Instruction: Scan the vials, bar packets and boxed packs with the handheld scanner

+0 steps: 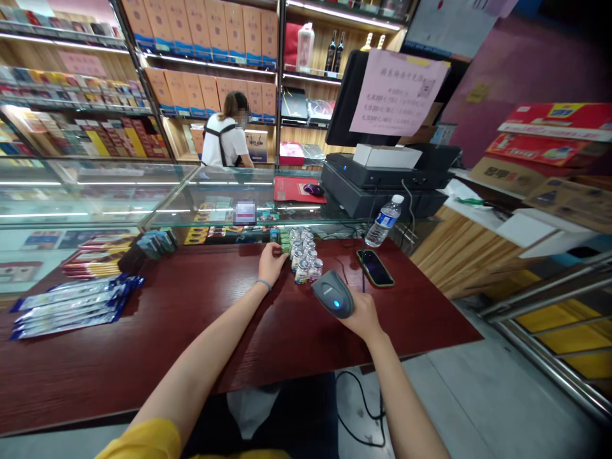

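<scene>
My right hand [364,313] grips a grey barcode scanner [333,294] with a blue light, held above the dark red counter [201,319] and aimed toward a cluster of several small clear bottles [305,255]. My left hand [271,261] reaches to the left side of that cluster, fingers curled against the nearest small items; what they pinch is too small to name. A band sits on my left wrist.
A black phone [375,267] and a water bottle [384,221] lie right of the bottles. Blue packets [71,306] lie at the counter's left. A glass display case [143,204], a cash register with monitor [382,172] and a person in white [225,137] stand behind.
</scene>
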{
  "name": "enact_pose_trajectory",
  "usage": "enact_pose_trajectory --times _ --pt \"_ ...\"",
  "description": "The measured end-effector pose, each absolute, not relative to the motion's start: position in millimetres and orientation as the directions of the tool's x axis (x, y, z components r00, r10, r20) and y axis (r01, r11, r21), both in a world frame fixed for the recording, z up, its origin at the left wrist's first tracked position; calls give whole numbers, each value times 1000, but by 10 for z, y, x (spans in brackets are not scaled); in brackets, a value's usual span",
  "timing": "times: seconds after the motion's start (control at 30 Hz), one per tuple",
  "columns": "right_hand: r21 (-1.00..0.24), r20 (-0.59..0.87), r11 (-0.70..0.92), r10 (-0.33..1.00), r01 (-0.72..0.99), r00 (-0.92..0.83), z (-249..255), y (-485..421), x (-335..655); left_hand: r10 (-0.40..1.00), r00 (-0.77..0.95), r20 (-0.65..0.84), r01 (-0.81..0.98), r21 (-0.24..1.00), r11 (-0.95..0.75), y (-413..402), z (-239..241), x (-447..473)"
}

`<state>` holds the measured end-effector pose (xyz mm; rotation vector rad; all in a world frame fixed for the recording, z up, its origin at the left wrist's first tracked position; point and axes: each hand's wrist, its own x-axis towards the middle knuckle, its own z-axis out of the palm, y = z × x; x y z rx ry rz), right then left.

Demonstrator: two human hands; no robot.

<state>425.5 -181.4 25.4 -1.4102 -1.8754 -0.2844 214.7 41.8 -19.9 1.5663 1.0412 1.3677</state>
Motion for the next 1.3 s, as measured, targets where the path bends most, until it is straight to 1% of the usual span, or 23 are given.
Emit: enact_pose_trajectory --times 0.27,0.5,0.63,0.73,0.87,1.1,1.2,1.3 --pt "-252 624 270 779 929 -57 214 -1803 4217 942 86 324 64 942 -330 469 -286 2176" --pt "-249 672 334 735 909 -86 284 -1773 4103 924 108 366 85 923 -376 461 -241 1982" --pt "-256 653 309 754 916 -72 301 -1723 3973 919 117 377 82 918 -387 469 -188 1688" --pt "-266 664 337 743 903 -81 309 -1672 3830 921 100 377 95 918 -386 482 -160 1369" --pt "-274 684 398 721 876 -113 314 -1589 3592 916 31 400 151 904 -400 526 -150 831" --pt "-224 719 516 660 827 -218 331 -1377 3132 896 -148 420 262 890 -373 662 -133 -137" --pt "-211 741 586 618 783 -263 356 -1279 2955 890 -208 406 294 894 -339 727 -91 -442" --pt "-217 732 597 623 773 -276 350 -1200 2824 886 -258 385 298 904 -306 815 -27 -686"
